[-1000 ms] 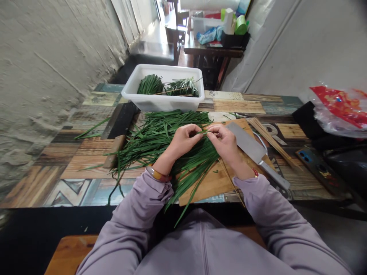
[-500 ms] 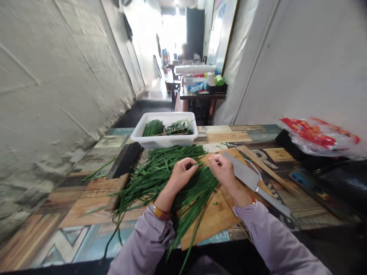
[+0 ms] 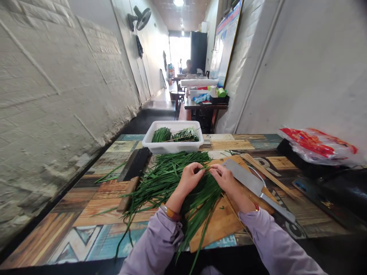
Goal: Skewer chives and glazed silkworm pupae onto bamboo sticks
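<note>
My left hand point(image 3: 191, 178) is closed in a pinch at the top of a bunch of long green garlic chives point(image 3: 204, 206), which fans down over a wooden cutting board point(image 3: 229, 221). Just beside it, my right hand point(image 3: 224, 178) pinches the same ends, fingertips almost meeting those of the left. Exactly what lies between the fingertips is too small to make out beyond green strands. Under and left of my left hand spreads a loose heap of garlic chives point(image 3: 163, 172). A cleaver point(image 3: 246, 177) with a metal handle rests on the board, right of my right hand.
Behind the heap, a white plastic tub point(image 3: 172, 147) holds tied chive bundles. A dark-bladed knife point(image 3: 134, 164) with a wooden handle lies left. Bamboo skewers point(image 3: 271, 175) lie right, near a red and clear plastic bag point(image 3: 318, 143). A person sits far back, beyond another table point(image 3: 205, 107).
The view has tilted up, so everything sits lower in the picture. My hands have drawn slightly closer together at the chive ends, and both still pinch.
</note>
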### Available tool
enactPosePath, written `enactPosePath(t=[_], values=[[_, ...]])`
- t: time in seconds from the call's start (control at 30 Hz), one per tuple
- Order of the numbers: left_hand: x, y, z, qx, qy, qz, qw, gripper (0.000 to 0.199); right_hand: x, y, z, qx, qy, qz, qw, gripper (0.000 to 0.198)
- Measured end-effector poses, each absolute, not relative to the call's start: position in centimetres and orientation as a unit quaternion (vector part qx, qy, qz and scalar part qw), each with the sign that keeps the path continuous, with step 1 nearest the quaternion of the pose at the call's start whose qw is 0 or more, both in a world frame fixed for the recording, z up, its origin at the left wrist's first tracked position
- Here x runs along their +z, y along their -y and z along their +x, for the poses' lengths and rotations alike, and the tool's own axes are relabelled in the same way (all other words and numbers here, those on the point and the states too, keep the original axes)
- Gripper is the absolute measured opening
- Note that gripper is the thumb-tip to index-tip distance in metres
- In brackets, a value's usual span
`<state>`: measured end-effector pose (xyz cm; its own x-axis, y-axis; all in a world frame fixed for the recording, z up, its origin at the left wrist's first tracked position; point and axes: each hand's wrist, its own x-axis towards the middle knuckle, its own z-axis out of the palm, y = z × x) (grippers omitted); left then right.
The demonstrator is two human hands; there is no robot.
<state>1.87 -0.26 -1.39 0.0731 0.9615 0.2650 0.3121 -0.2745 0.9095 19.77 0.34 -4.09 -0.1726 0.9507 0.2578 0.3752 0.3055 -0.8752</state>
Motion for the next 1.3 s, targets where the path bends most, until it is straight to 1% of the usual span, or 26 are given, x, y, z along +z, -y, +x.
enactPosePath(t=[0.27,0.6,0.7,0.9,1.07,1.2,1.3], values=[[-1.7,0.2,2.0,0.457,-0.503,0.670,0.299,0.007,-4.4,-0.4,19.6,0.306,0.697,-0.502,0.411,0.035],[-1.7,0.3,2.0,0.461,-0.500,0.680,0.273,0.007,-4.7,-0.9,19.4,0.311,0.687,-0.519,0.402,0.040],[-1.7,0.2,1.7,0.474,-0.501,0.668,0.281,0.007,-4.1,-1.1,19.1,0.318,0.687,-0.507,0.411,0.038],[-1.7,0.0,1.2,0.490,-0.503,0.651,0.286,0.008,-3.4,-1.0,18.5,0.295,0.702,-0.494,0.419,0.033],[-1.5,0.2,1.5,0.485,-0.508,0.666,0.253,0.008,-3.8,-0.6,18.7,0.244,0.710,-0.491,0.442,0.029],[-1.1,0.4,1.7,0.490,-0.513,0.665,0.232,0.007,-3.6,-0.4,19.0,0.248,0.724,-0.478,0.430,0.028],[-1.1,0.2,1.7,0.485,-0.516,0.665,0.236,0.007,-3.3,-0.2,19.1,0.250,0.720,-0.477,0.438,0.026]])
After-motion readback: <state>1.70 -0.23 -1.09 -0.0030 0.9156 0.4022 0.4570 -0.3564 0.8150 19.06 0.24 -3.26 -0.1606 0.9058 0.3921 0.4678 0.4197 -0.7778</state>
